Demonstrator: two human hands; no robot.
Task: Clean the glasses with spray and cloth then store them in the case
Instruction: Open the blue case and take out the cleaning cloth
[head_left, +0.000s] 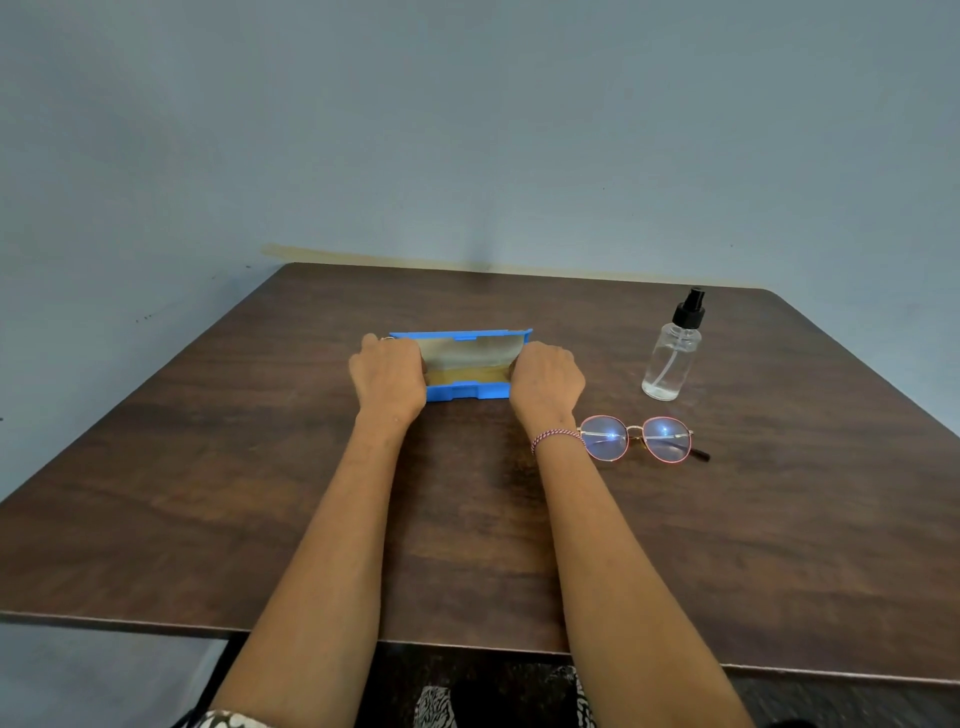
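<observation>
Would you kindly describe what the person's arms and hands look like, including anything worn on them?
The left forearm and right forearm are bare, without sleeves. The right wrist carries a thin braided bracelet in pink, white and purple. The left hand shows a small metallic glint at one finger, possibly a ring. Black-and-white patterned fabric shows near the left elbow.

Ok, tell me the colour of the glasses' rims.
Pinkish red rims on the glasses, with a gold bridge; the head view shows it.
</observation>
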